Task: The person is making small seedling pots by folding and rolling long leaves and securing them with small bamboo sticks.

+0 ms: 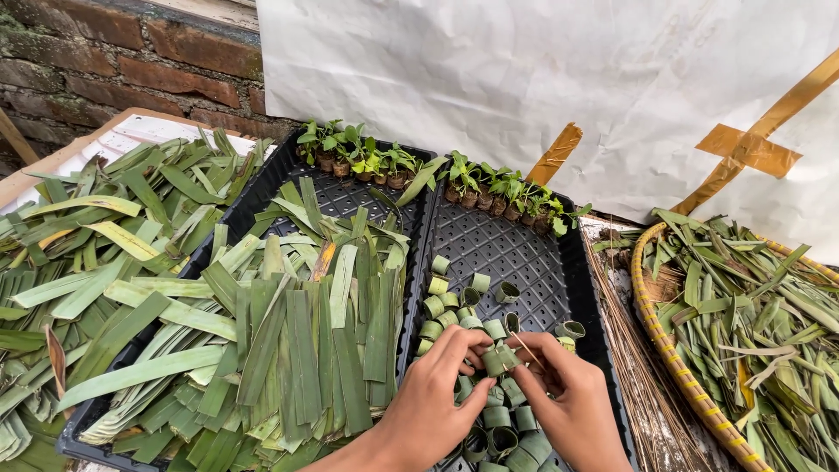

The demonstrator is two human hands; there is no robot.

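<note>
Green leaf strips [288,341] and green leaf rings [450,306] fill black perforated trays [524,253] beside a yellow-rimmed basket [673,367].

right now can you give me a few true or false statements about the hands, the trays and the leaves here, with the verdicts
1. Both hands hold one rolled leaf ring between them. True: the left hand and right hand meet on it.
2. The rolled rings lie in a woven basket. False: they lie in the right black tray; the woven basket holds loose leaf scraps.
3. Small seedlings stand along the far ends of the trays. True.
4. The left black tray holds only rolled rings. False: it holds flat leaf strips.
5. A brick wall shows at the upper left. True.
</note>
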